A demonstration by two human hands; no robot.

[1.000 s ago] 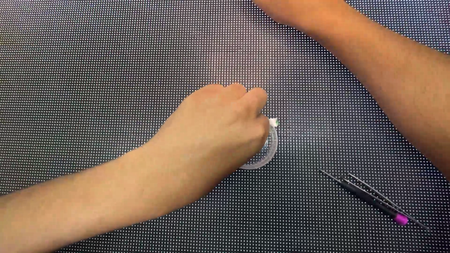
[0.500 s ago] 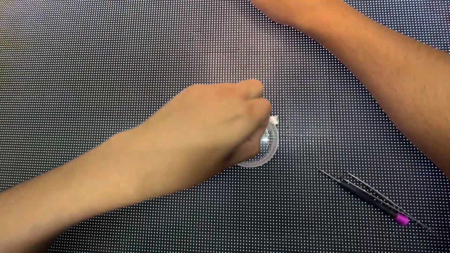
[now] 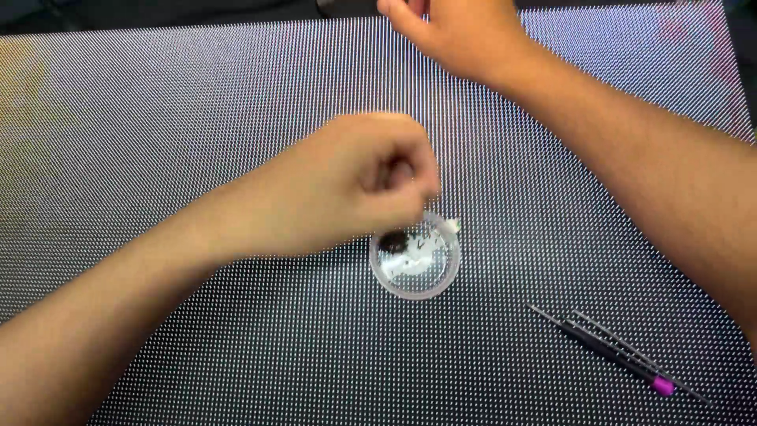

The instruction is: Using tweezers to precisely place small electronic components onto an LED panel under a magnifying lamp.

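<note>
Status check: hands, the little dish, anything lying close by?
Left hand closed, fingertips just above small clear dish. Right hand resting at panel's far edge. Dark tweezers lie right of dish, apart.

The left hand [image 3: 371, 185] is blurred and hides the cup's [image 3: 415, 264] near rim; the right hand's [image 3: 457, 31] fingertips are cut off at the top edge.

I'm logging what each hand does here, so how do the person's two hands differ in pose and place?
The left hand is curled with fingertips pinched together just above the small clear round container; the right hand lies flatter, at the far edge of the dotted panel. The left hand sits mid-panel and looks blurred; the right hand looks sharp and is cut off by the frame. Both are bare, and neither touches the black tweezers.
</note>
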